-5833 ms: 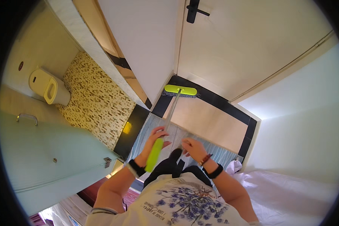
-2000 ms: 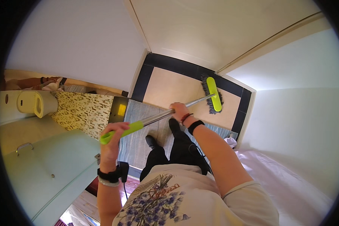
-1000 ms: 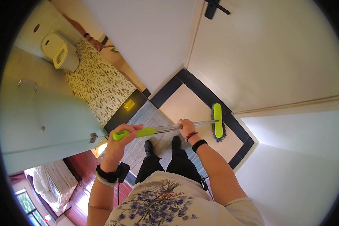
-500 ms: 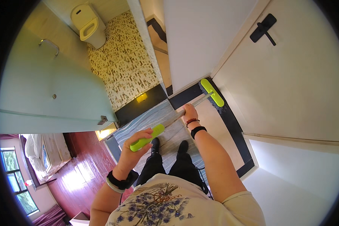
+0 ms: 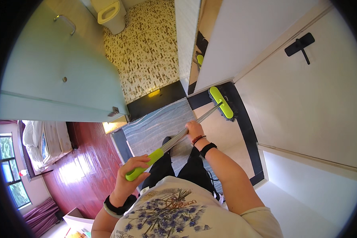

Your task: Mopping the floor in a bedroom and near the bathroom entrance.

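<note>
I hold a dust mop with both hands. Its lime-green head (image 5: pixel 221 104), edged with grey fringe, lies on the floor near the corner by the white door. A metal pole (image 5: pixel 173 142) slants from the head toward my lower left and ends in a lime-green grip (image 5: pixel 156 156). My left hand (image 5: pixel 127 174) is closed round the end of that grip, its thumb and fingers wrapped about it. Further along, my right hand (image 5: pixel 194 130) grasps the bare metal pole. Part of the pole is hidden behind its fingers.
A grey wavy-patterned mat (image 5: pixel 158 123) lies under my feet, beside pale tile with a black border (image 5: pixel 248 131). The white door (image 5: pixel 325 87) stands at the right. A frosted glass door (image 5: pixel 59 79) and a toilet (image 5: pixel 114 20) are at the left, with a bed (image 5: pixel 47 144) beyond red flooring.
The mop head has drawn back a little from the door-side corner. My left hand has come nearer my body with the grip. The whole view has shifted somewhat.
</note>
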Demonstrator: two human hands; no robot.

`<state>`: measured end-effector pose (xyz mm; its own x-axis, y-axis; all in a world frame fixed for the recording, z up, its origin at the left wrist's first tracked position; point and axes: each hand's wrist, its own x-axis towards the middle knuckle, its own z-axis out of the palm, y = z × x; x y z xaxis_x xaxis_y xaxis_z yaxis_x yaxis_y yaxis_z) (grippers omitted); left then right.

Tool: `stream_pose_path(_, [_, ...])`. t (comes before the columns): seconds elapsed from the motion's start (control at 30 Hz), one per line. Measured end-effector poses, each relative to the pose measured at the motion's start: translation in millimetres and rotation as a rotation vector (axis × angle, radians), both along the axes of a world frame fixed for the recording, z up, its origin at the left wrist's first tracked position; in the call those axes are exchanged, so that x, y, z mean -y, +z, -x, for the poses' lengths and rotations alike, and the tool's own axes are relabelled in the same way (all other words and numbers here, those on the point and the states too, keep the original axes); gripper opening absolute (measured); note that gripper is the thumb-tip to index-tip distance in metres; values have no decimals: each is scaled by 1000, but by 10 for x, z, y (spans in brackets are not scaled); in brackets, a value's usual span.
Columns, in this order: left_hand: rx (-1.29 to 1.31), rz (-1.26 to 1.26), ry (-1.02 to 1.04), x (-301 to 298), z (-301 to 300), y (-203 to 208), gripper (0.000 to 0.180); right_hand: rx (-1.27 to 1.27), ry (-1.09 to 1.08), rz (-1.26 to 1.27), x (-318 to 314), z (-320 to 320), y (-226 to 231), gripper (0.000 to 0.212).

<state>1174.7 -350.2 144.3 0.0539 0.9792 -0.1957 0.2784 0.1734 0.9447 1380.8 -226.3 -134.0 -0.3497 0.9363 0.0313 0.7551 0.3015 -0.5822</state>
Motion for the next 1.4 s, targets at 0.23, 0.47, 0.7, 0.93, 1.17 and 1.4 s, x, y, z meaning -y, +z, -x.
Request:
stream_pose_path(0.23, [8,48,207,544,456,273,14,110,242,106,415,661,260,5])
stream_pose_path(0.47, [-7,15,347,904,661,544,7,26,403,135,735,1082,407,3])
stream_pose_path(0.7, [-186,-79,358,1126,451,823,9,-168,568,115,840,983,707,4])
stream_pose_path(0.93, [-114,-521,560,1231,201,1094,22,-377,631,121,1119,1121,1261,13])
stream_pose_path(1.17, [206,-502,552,1029,43,925,18,-433,571,182,1148,1152,1003,7])
stream_pose_path(1.4, [327,-570,332,665,462,933,23,-401,579,168,870,1328,1096,8])
